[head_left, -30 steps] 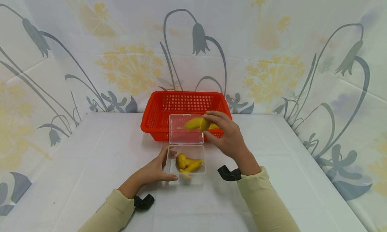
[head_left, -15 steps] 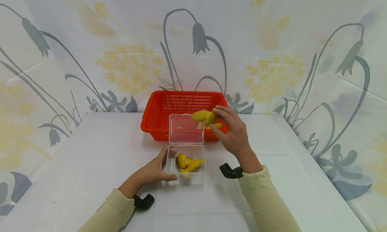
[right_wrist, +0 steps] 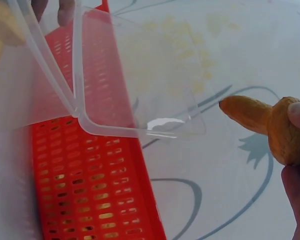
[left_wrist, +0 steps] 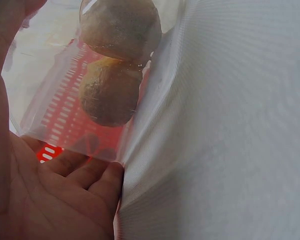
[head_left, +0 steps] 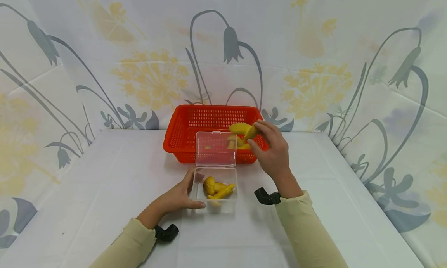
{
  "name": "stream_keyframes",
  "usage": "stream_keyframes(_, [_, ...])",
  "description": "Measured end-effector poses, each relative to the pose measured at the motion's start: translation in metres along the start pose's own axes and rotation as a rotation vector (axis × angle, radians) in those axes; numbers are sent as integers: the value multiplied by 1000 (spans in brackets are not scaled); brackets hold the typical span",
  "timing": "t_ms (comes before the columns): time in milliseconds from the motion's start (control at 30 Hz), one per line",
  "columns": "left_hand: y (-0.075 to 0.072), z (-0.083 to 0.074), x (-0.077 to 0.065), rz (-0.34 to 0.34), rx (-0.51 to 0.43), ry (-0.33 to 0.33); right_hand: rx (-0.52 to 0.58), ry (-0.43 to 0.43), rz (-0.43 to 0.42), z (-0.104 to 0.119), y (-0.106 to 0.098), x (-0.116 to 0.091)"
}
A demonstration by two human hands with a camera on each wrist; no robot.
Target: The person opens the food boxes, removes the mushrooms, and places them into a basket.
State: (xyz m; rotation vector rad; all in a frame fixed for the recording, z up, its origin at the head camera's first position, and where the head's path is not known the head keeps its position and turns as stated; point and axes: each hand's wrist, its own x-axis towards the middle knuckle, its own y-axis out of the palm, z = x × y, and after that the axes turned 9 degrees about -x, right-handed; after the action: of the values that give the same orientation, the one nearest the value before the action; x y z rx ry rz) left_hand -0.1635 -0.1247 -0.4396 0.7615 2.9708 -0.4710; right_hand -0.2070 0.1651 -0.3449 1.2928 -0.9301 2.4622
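Note:
My right hand (head_left: 276, 153) pinches a yellow mushroom (head_left: 241, 128) by its cap between thumb and fingers, above the right part of the red basket. In the right wrist view the mushroom (right_wrist: 285, 131) has its stem pointing left, away from the fingertips. My left hand (head_left: 176, 194) grips the left side of a clear plastic box (head_left: 230, 203), thumb at the front and fingers behind. Several yellow mushrooms (head_left: 220, 191) lie in the box; the left wrist view shows two rounded mushroom caps (left_wrist: 110, 92) through its wall. The hinged lid (head_left: 215, 157) stands raised, leaning toward the basket.
The red perforated basket (head_left: 181, 146) stands right behind the box, with more yellow mushrooms (head_left: 241, 144) in its right part. White cloth (head_left: 122, 175) covers the table. A flower-printed cloth (head_left: 150, 31) hangs behind and at both sides.
My right hand has moved to the right and slightly away with the mushroom, from over the lid toward the basket's right side. The left hand and box have stayed put.

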Motion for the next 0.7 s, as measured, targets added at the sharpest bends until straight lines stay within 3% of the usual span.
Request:
stream_keyframes(333, [0, -1, 0, -3, 3, -13, -34, 76, -15, -4, 5, -3])
stream_keyframes(700, [1, -1, 1, -4, 4, -14, 2, 169, -27, -14, 13, -6])
